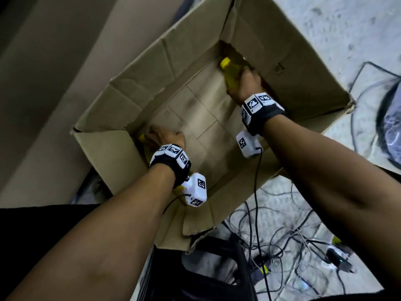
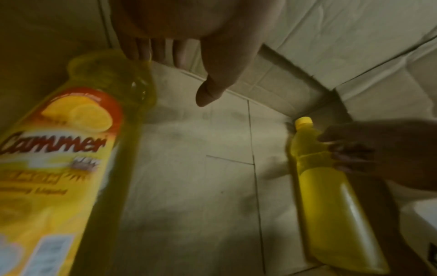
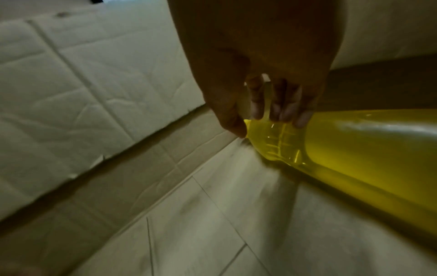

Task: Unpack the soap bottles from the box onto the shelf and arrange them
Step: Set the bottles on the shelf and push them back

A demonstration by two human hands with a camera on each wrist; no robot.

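Observation:
An open cardboard box (image 1: 303, 61) holds two yellow soap bottles. One bottle (image 1: 229, 72) with a yellow cap lies in the far corner, and my right hand (image 1: 245, 83) grips it. In the right wrist view its fingers (image 3: 279, 108) and thumb curl round the bottle (image 3: 354, 145) near its shoulder. The other, labelled bottle (image 2: 71, 149) lies along the left wall, its cap (image 1: 142, 137) just showing. My left hand (image 1: 165, 137) is over its top. The fingers (image 2: 141, 50) touch its neck, and the thumb (image 2: 212, 87) stands straight and apart from it.
The box floor (image 1: 206, 127) between the bottles is bare cardboard. Its flaps stand up all round. Tangled cables (image 1: 282, 235) cover the concrete floor to the right, and a dark frame (image 1: 217, 268) sits below the box. A pale wall (image 1: 43, 83) runs along the left. No shelf is in view.

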